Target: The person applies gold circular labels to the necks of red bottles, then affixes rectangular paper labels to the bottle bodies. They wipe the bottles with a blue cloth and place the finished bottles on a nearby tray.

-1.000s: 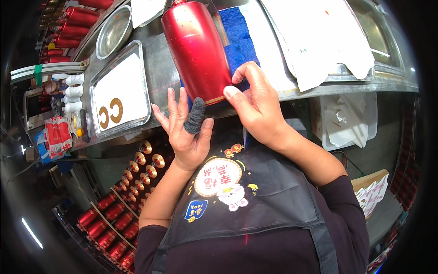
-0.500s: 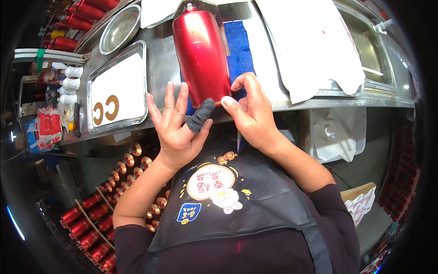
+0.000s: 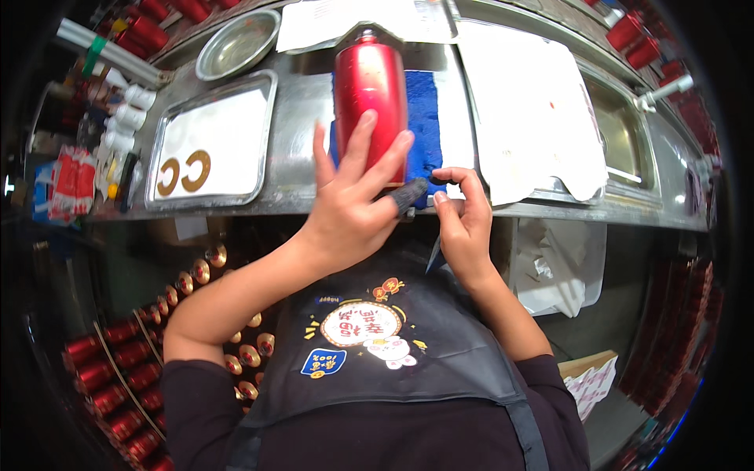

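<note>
A glossy red metal bottle point(image 3: 369, 94) lies on a blue cloth point(image 3: 424, 118), its neck toward the far side. My left hand point(image 3: 345, 200) is open over the bottle's near part, fingers spread across it. A dark grey fabric sleeve point(image 3: 407, 196) covers its index finger, at the bottle's near end. Just right of that fingertip is my right hand point(image 3: 470, 224), its index finger and thumb curled close together. A thin, bluish, tapered tool point(image 3: 434, 255) sticks out below the right hand; its kind is unclear. Whatever lies between the right fingertips is too small to tell.
At left, a metal tray point(image 3: 271, 118) lined with white holds two gold C-shaped pieces point(image 3: 195, 171). A metal bowl point(image 3: 236, 47) stands behind it. White sheets point(image 3: 526, 102) cover the right side, beside a basin point(image 3: 620, 133). Several red bottles point(image 3: 129, 377) stand below left.
My left hand has moved right and farther up onto the bottle. My right hand has moved off the bottle's near end, right and nearer to me. The whole view has shifted too.
</note>
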`<action>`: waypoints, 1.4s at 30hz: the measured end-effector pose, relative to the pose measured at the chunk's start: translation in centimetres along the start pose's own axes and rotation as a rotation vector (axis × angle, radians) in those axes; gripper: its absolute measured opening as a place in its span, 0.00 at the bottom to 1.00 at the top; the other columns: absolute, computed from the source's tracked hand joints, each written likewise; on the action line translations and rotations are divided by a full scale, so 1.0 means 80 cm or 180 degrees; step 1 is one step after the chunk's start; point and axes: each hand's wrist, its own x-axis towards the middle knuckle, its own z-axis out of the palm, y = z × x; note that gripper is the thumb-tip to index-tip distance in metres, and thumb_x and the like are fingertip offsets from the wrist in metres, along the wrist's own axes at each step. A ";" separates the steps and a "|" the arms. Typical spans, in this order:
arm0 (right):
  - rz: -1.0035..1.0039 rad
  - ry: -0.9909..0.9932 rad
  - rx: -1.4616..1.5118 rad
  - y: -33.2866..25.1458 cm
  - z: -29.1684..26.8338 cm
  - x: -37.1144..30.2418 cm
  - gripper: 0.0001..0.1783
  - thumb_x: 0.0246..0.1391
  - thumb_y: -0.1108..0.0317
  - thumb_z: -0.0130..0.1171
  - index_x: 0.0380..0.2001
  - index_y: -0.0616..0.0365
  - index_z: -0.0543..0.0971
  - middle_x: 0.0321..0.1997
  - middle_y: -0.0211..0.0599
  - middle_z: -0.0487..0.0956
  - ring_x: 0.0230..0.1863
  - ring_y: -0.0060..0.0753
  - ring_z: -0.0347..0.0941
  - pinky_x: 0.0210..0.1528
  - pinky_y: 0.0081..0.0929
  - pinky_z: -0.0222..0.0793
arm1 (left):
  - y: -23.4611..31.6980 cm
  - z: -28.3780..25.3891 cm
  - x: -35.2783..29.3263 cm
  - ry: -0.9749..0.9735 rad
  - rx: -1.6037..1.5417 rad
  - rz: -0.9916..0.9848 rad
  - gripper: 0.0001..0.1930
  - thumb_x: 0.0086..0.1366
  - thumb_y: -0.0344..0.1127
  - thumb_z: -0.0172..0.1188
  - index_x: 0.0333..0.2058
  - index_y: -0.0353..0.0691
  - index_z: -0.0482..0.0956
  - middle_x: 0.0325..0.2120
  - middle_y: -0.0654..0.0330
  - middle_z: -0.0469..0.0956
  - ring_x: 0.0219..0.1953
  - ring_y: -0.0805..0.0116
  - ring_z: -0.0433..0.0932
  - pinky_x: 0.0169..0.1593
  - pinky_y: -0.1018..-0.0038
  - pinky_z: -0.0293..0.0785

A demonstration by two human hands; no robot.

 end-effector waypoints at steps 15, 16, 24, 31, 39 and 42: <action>-0.0757 -0.0200 -0.0730 0.011 0.023 -0.034 0.16 0.53 0.79 0.58 0.46 0.57 0.78 0.34 0.45 0.80 0.26 0.46 0.80 0.28 0.34 0.73 | -0.044 0.048 -0.052 0.0315 -0.0894 -0.0910 0.42 0.58 0.27 0.68 0.68 0.27 0.55 0.68 0.38 0.59 0.71 0.37 0.54 0.72 0.47 0.47; -0.0664 -0.0110 -0.0733 0.014 0.024 -0.036 0.16 0.54 0.78 0.58 0.47 0.57 0.77 0.34 0.45 0.81 0.27 0.47 0.80 0.28 0.35 0.74 | -0.046 0.055 -0.070 0.0243 -0.1047 -0.1299 0.42 0.61 0.28 0.67 0.69 0.26 0.53 0.68 0.38 0.58 0.72 0.36 0.53 0.72 0.51 0.47; -0.0525 -0.0149 -0.1037 0.021 0.034 -0.034 0.18 0.52 0.75 0.56 0.48 0.53 0.72 0.25 0.46 0.78 0.27 0.55 0.78 0.28 0.47 0.73 | -0.104 0.072 -0.108 -0.0085 -0.0317 -0.1227 0.27 0.70 0.45 0.59 0.59 0.31 0.69 0.67 0.36 0.60 0.73 0.38 0.49 0.71 0.38 0.37; -0.1026 0.0030 -0.1238 0.003 0.042 -0.035 0.20 0.47 0.77 0.58 0.46 0.55 0.72 0.24 0.48 0.78 0.27 0.57 0.78 0.29 0.48 0.72 | -0.074 0.056 -0.044 0.0464 -0.0343 -0.0270 0.37 0.61 0.33 0.65 0.68 0.40 0.63 0.70 0.46 0.60 0.73 0.47 0.54 0.73 0.43 0.34; -0.1655 -0.0260 -0.1602 0.003 0.040 -0.027 0.15 0.43 0.74 0.59 0.38 0.59 0.73 0.23 0.42 0.76 0.26 0.51 0.77 0.25 0.41 0.70 | -0.084 0.044 -0.037 0.0249 0.0110 0.0198 0.33 0.59 0.32 0.64 0.65 0.42 0.69 0.68 0.47 0.64 0.73 0.50 0.55 0.73 0.44 0.37; -0.1802 -0.0524 -0.2020 -0.008 0.052 -0.012 0.14 0.40 0.72 0.60 0.33 0.58 0.71 0.22 0.43 0.77 0.24 0.52 0.76 0.24 0.43 0.69 | -0.102 0.065 -0.045 0.0358 0.0465 0.0297 0.32 0.62 0.37 0.61 0.66 0.43 0.67 0.68 0.47 0.63 0.73 0.50 0.55 0.72 0.43 0.38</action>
